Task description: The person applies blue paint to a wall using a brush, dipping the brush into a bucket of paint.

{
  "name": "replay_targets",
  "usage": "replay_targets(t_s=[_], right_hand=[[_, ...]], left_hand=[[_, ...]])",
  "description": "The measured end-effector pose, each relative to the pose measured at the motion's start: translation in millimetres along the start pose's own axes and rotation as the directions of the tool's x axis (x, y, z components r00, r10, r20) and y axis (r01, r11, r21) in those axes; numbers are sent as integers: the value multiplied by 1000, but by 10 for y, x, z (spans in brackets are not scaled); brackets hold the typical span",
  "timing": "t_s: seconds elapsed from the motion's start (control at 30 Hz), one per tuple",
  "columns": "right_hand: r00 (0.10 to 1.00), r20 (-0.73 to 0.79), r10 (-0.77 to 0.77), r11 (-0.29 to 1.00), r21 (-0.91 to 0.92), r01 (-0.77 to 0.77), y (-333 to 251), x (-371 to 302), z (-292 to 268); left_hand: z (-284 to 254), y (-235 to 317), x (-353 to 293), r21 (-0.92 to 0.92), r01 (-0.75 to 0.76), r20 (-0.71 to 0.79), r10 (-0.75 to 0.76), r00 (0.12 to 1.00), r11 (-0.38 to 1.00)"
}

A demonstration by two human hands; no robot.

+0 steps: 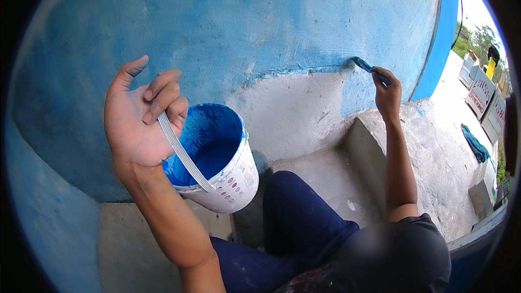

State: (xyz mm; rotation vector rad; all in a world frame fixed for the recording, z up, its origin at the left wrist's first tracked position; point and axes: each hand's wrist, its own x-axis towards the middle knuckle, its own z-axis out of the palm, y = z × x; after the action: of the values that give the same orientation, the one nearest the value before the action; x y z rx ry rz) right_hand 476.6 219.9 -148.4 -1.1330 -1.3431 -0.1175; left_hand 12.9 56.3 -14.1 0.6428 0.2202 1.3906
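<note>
My left hand (pixel 142 122) hooks its curled fingers around the white handle (pixel 185 156) of a bucket, thumb raised and palm turned up. Below and right of it hangs the white bucket (pixel 241 182), tilted, with bright blue paint (pixel 215 154) inside and smeared up its inner wall. At the right, my right hand (pixel 388 96) is closed on the handle of a paintbrush (pixel 362 65). The bristles touch the wall (pixel 260 21) where the blue coat meets a bare whitish patch (pixel 296 103). Blue stains mark my left hand and wrist.
Rough concrete steps (pixel 374 135) lie under the wall, close to my bent knees in dark blue trousers (pixel 298 211). Outside at the right are light block-shaped boxes (pixel 480 95) with red lettering, a dark teal cloth (pixel 475 144) and greenery.
</note>
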Motion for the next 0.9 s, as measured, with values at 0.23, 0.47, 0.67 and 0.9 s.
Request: replay_targets(t_s=[0.23, 0.47, 0.67, 0.9], right_hand=[[964, -91, -250, 905, 333, 266, -1292, -314, 400], [811, 257, -525, 839, 313, 445, -1498, -851, 1473], [817, 388, -426, 856, 465, 226, -1499, -849, 1443], [811, 399, -428, 879, 391, 272, -1416, -1049, 1364]], left_hand=[[49, 57, -61, 73, -30, -19, 32, 999, 997], [-39, 48, -41, -3, -24, -68, 24, 997, 1000], [53, 10, -104, 15, -82, -69, 83, 994, 997], [21, 13, -111, 22, -77, -19, 77, 997, 997]])
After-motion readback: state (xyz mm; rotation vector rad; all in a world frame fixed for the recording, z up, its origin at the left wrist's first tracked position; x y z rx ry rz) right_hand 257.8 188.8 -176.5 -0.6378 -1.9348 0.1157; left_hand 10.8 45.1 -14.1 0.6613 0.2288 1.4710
